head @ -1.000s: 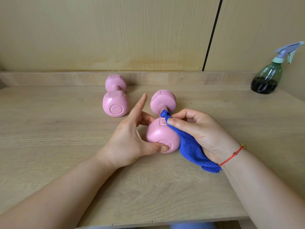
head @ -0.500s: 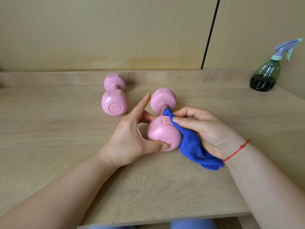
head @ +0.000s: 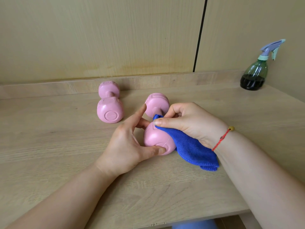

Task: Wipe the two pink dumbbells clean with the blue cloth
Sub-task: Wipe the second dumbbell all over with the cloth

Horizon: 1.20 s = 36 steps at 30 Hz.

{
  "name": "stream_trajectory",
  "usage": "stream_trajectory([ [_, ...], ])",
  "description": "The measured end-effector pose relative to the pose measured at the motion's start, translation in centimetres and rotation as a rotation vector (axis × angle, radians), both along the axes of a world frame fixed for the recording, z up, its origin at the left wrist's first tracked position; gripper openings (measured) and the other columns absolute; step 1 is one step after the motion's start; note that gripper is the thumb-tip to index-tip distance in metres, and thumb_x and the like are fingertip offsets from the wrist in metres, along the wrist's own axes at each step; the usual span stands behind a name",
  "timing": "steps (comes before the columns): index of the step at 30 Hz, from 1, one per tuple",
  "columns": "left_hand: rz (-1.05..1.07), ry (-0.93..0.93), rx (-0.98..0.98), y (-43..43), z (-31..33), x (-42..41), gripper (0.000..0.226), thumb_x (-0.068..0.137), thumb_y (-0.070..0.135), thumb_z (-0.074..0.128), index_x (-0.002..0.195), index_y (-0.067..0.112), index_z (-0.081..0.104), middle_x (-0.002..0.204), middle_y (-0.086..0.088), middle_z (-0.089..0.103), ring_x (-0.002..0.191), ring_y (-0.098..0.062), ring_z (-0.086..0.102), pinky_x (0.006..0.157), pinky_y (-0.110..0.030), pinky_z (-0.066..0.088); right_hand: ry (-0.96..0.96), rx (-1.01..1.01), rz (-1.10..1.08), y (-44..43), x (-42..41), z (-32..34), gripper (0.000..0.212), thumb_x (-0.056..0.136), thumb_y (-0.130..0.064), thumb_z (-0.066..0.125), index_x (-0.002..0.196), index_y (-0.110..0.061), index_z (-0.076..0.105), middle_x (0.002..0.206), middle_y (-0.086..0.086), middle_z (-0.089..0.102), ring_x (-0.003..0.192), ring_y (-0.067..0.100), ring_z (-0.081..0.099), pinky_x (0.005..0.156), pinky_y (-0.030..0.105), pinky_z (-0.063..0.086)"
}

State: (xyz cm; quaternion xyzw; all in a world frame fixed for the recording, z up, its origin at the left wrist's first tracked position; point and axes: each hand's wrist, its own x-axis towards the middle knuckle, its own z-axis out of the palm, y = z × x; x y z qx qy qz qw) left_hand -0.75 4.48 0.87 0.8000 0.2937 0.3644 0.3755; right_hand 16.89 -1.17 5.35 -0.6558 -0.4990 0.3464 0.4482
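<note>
Worktop: pale wood grain (head: pixel 66 162); its front edge crosses the bottom of the view and both forearms reach in over it.
Left hand: the left hand (head: pixel 125 146) sits on the left side of the near dumbbell (head: pixel 156 139). The thumb presses low on the rounded end face and the index finger points out straight toward the far head. The other fingers tuck in behind the near head, by the handle.
Left grip: holding the near head between the thumb and the tucked fingers.
Right hand: the right hand (head: pixel 193 123) comes in from the right, with a red string bracelet (head: pixel 221 139) carrying a small bead on the wrist.
Right grip: closed round the blue cloth (head: pixel 193 149) — thumb and fingers pinch it and press it against the upper right of the near head, next to the handle.
Blue cloth: one corner bunched up at the handle; the rest trails under the palm down to the worktop, right of the dumbbell.
Near dumbbell: pink, lying mid-worktop, pointing away; its far head shows beyond the fingers.
Second dumbbell: the second dumbbell (head: pixel 110 109) is pink and lies further back and to the left, apart from both hands, its disc-marked end face toward the camera.
Spray bottle: the green spray bottle (head: pixel 254 75) — dark liquid in its lower part, lilac trigger — stands upright at the far right, well apart.
Back: a low wooden ledge (head: pixel 49 88), then wood wall panels (head: pixel 99 38) with a dark vertical seam.
</note>
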Motion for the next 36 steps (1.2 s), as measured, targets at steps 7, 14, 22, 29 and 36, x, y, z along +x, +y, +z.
stream_trajectory([
  [7,-0.029,-0.015,-0.003,-0.2,0.1,0.5,0.111,0.053,0.022,0.094,0.142,0.039,0.03,0.107,0.006,0.065,0.107,0.004,0.056,0.082,0.003,0.034,0.154,-0.009,0.061,-1.4,1.9,-0.1,0.008,0.083,-0.015,0.074,0.089,-0.01,0.077,0.088,0.005,0.073,0.082,0.016,0.064,0.08,0.031,0.05],
  [14,-0.034,-0.052,0.018,-0.9,0.5,0.5,0.109,0.059,0.0,0.09,0.137,0.042,0.027,0.104,0.011,0.062,0.098,0.01,0.055,0.079,0.002,0.037,-0.022,0.235,0.002,-2.0,-0.4,0.1,0.008,0.081,-0.016,0.078,0.089,-0.017,0.08,0.094,-0.004,0.074,0.094,0.007,0.069,0.091,0.031,0.054],
  [22,-0.057,-0.061,-0.018,-0.7,0.5,0.4,0.109,0.055,0.001,0.092,0.142,0.034,0.034,0.095,0.01,0.061,0.094,0.006,0.057,0.08,0.0,0.037,0.171,0.048,-0.021,-1.8,-0.6,-0.1,0.02,0.08,-0.008,0.076,0.1,-0.009,0.073,0.085,0.003,0.071,0.076,0.012,0.065,0.079,0.028,0.051],
  [29,-0.095,-0.047,-0.005,-0.4,0.3,0.3,0.112,0.053,0.01,0.094,0.147,0.029,0.036,0.1,0.003,0.065,0.099,-0.007,0.061,0.082,-0.006,0.042,0.485,-0.077,0.136,-3.1,1.5,-0.8,0.035,0.074,-0.007,0.069,0.11,-0.006,0.069,0.098,0.008,0.073,0.086,0.017,0.068,0.08,0.028,0.056],
  [36,-0.086,-0.053,-0.035,-0.6,0.4,-0.3,0.11,0.057,0.007,0.094,0.147,0.03,0.035,0.101,0.003,0.065,0.096,-0.006,0.061,0.077,-0.005,0.043,0.134,-0.096,-0.035,-1.6,-0.9,0.0,0.037,0.063,-0.032,0.089,0.088,-0.012,0.069,0.076,-0.005,0.068,0.074,0.013,0.063,0.074,0.029,0.049],
])
